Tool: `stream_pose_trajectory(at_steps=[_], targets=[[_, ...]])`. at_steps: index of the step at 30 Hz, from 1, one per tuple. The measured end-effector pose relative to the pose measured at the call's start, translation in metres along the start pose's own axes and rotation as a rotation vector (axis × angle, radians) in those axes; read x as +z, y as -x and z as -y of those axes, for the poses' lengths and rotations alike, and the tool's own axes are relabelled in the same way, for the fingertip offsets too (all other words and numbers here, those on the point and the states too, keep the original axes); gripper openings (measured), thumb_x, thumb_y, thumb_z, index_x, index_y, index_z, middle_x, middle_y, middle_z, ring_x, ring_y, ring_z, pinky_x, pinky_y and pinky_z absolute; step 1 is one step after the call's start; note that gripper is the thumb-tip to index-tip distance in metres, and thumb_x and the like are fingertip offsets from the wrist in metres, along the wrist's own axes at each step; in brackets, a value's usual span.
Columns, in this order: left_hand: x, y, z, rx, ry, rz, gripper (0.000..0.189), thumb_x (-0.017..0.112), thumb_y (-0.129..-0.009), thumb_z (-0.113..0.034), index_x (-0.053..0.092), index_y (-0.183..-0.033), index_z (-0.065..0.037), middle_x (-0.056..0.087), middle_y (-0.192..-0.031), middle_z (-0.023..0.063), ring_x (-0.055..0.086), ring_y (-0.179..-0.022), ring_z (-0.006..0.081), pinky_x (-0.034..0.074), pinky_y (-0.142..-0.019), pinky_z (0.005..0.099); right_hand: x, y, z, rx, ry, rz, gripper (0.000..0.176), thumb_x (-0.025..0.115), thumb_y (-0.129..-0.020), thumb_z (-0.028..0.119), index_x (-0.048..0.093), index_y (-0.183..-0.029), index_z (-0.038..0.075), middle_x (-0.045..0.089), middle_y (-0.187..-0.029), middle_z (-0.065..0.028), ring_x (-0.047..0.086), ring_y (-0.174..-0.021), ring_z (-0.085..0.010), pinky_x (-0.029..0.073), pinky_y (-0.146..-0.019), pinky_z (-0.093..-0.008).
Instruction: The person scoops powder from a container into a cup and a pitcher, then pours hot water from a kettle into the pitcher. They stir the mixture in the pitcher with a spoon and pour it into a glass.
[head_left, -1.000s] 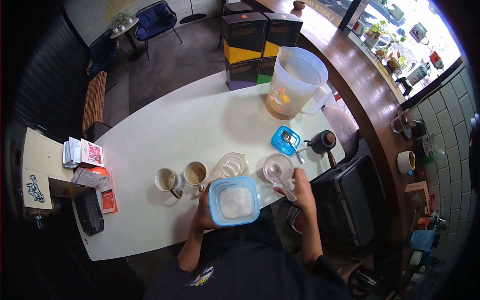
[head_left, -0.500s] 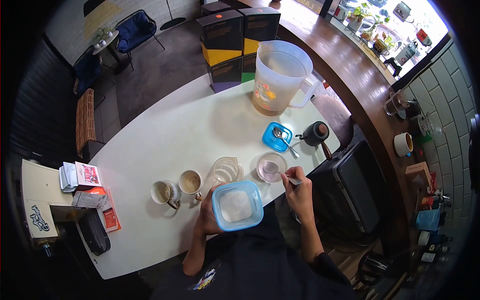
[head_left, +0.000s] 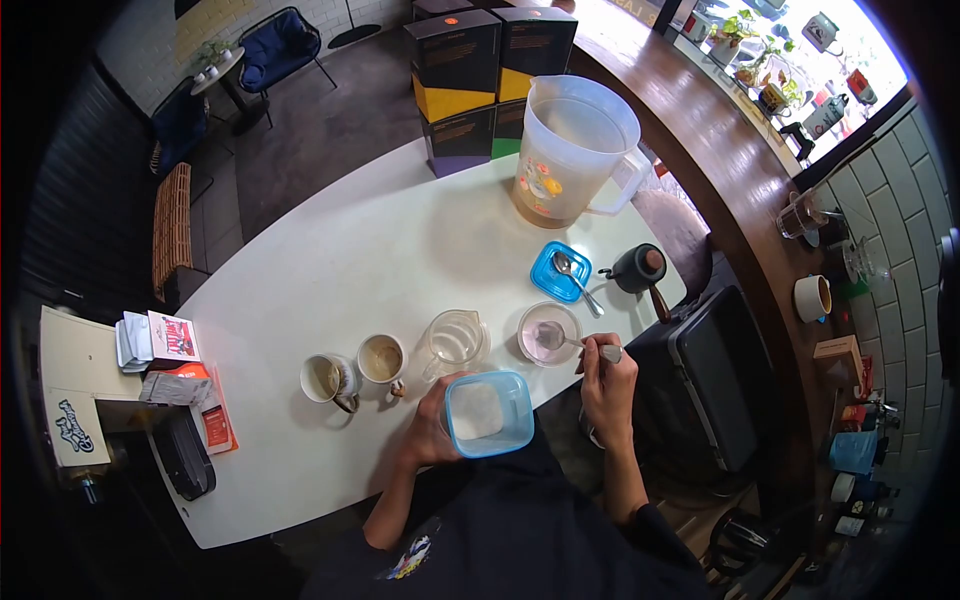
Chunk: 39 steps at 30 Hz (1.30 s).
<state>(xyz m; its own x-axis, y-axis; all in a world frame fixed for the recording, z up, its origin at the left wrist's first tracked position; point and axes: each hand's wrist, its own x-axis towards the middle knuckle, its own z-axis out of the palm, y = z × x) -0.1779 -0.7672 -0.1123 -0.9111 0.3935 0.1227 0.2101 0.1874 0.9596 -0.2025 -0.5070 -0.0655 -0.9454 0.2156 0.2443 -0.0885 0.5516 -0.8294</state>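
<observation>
In my left hand (head_left: 432,425) is a blue-rimmed plastic container (head_left: 515,425) with white powder inside, held near the table's front edge. My right hand (head_left: 608,390) grips the handle of a spoon (head_left: 553,336), whose bowl is over a small clear bowl (head_left: 538,353) with pinkish-white contents. Just left of that bowl stands a clear glass pitcher (head_left: 455,338). Two cups, one (head_left: 381,358) beside the other (head_left: 322,378), sit further left. Behind the bowl a blue lid (head_left: 549,283) carries another spoon (head_left: 574,279).
A large plastic jug (head_left: 565,155) and stacked black boxes (head_left: 455,60) stand at the back of the white table (head_left: 260,310). A dark kettle (head_left: 636,268) is at the right. Cards and packets (head_left: 172,338) lie at the left.
The container in my left hand has shifted slightly right and tilted. My right hand has moved a little right, and the spoon's angle has changed over the bowl. The view has shifted slightly.
</observation>
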Motion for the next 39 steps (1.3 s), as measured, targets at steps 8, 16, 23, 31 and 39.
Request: stream_pose_trajectory(at_steps=[8, 16, 23, 31, 39], targets=[[0.004, -0.004, 0.000, -0.033, 0.036, 0.016, 0.088, 0.092, -0.056, -0.013, 0.047, -0.132, -0.003, 0.058, -0.127, 0.0151, 0.059, -0.119, 0.0259, 0.046, -0.102, 0.0370, -0.001, -0.002, 0.000, -0.057, 0.007, -0.008, 0.007, 0.055, -0.094, -0.002, 0.059, -0.089, -0.006, 0.060, -0.068, -0.0167, 0.062, -0.056, -0.0240, 0.046, -0.054, -0.0345], [0.009, -0.006, 0.012, 0.015, 0.055, 0.037, 0.087, 0.091, -0.054, -0.017, 0.050, -0.129, -0.005, 0.059, -0.129, 0.0130, 0.058, -0.119, 0.0288, 0.045, -0.103, 0.0397, -0.013, 0.004, 0.012, -0.100, -0.048, -0.045, 0.017, 0.053, -0.099, 0.005, 0.060, -0.088, -0.007, 0.056, -0.068, -0.0074, 0.056, -0.056, -0.0117, 0.043, -0.052, -0.0257], [0.013, -0.005, 0.013, -0.042, 0.031, 0.014, 0.088, 0.091, -0.052, -0.018, 0.051, -0.130, -0.007, 0.060, -0.129, 0.0116, 0.057, -0.119, 0.0300, 0.044, -0.103, 0.0414, -0.019, 0.019, 0.013, -0.108, -0.276, -0.082, 0.016, 0.048, -0.100, 0.004, 0.058, -0.091, -0.006, 0.056, -0.075, -0.0071, 0.051, -0.055, -0.0090, 0.041, -0.052, -0.0229], [0.020, -0.008, 0.018, -0.029, 0.031, -0.018, 0.088, 0.091, -0.053, -0.018, 0.051, -0.130, -0.008, 0.059, -0.126, 0.0129, 0.058, -0.119, 0.0305, 0.045, -0.103, 0.0413, -0.051, 0.033, 0.050, -0.083, -0.572, -0.183, 0.023, 0.044, -0.101, 0.008, 0.058, -0.089, -0.006, 0.058, -0.075, -0.0096, 0.054, -0.052, -0.0107, 0.038, -0.046, -0.0224], [0.028, -0.010, 0.016, 0.065, 0.047, -0.054, 0.087, 0.091, -0.054, -0.018, 0.051, -0.130, -0.006, 0.060, -0.127, 0.0136, 0.057, -0.120, 0.0310, 0.046, -0.102, 0.0415, -0.019, 0.038, 0.051, 0.053, -0.192, 0.319, 0.005, 0.060, -0.090, 0.001, 0.063, -0.088, -0.004, 0.062, -0.069, -0.0152, 0.064, -0.057, -0.0257, 0.049, -0.054, -0.0342]])
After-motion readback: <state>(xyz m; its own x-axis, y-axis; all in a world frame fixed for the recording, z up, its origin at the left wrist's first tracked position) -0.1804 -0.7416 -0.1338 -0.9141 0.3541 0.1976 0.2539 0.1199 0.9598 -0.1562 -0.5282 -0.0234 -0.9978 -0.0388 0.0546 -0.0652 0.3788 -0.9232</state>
